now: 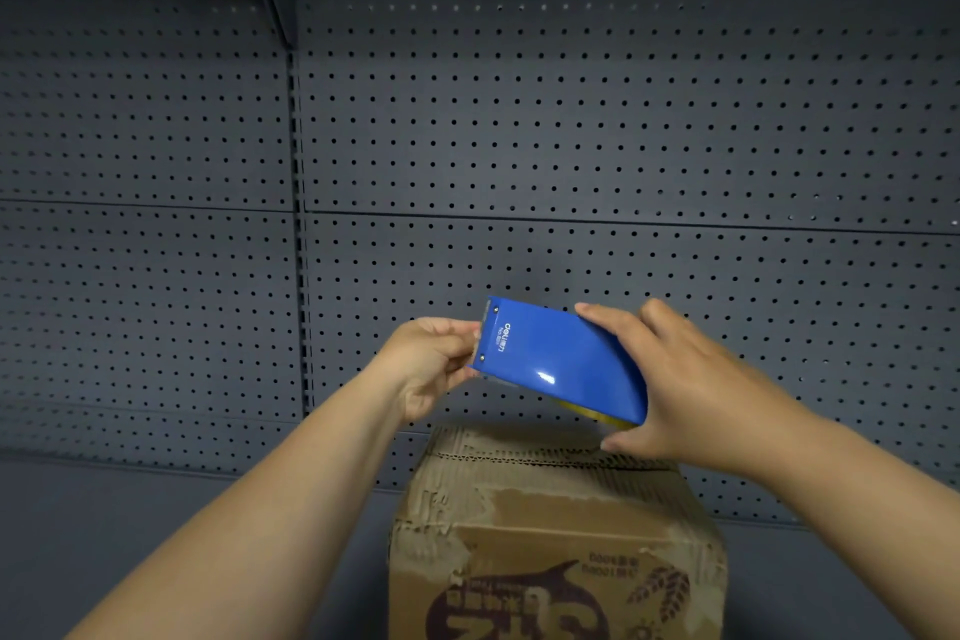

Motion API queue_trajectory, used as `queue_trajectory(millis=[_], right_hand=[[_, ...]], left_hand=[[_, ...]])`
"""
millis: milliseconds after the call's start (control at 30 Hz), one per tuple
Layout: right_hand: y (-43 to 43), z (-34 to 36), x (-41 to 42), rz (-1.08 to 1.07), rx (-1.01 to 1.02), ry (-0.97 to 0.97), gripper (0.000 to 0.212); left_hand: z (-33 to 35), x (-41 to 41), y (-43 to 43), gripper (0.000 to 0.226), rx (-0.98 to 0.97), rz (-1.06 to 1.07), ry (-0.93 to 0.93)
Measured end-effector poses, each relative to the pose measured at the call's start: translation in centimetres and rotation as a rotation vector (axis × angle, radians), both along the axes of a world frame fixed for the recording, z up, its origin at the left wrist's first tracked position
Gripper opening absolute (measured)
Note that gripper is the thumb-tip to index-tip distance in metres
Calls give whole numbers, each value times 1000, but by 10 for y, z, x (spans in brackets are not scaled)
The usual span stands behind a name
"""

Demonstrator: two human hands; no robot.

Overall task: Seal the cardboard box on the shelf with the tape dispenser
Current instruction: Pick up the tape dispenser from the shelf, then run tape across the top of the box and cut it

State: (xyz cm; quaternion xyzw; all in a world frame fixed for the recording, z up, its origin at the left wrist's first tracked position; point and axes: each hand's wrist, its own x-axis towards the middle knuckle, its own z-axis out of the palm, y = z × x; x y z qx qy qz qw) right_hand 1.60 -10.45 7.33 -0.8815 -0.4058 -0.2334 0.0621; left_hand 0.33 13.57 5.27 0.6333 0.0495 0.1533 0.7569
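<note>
A worn brown cardboard box (550,530) with torn paper and a dark printed logo stands on the grey shelf (156,525) at the bottom centre. Above its far edge I hold a blue tape dispenser (561,361), tilted, its cutter end pointing left. My right hand (691,385) wraps around its rounded rear, where a bit of yellowish tape roll shows underneath. My left hand (431,364) pinches at the cutter end with its fingertips. Whether it holds the tape's end cannot be told. The dispenser hangs clear of the box.
A dark grey perforated back panel (623,120) fills the view behind the box. A vertical slotted upright (298,224) splits it left of centre. An upper shelf overhangs at the top.
</note>
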Motion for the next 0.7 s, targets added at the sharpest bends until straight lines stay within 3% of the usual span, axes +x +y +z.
queue_trajectory(millis=[333,700], right_hand=[[-20,0,3,-22,-48,89,105],[-56,7,18,0,-79,160,109]], left_hand=[[8,-7,0,10,48,-22,92],[8,-27,30,8,9,160,185]])
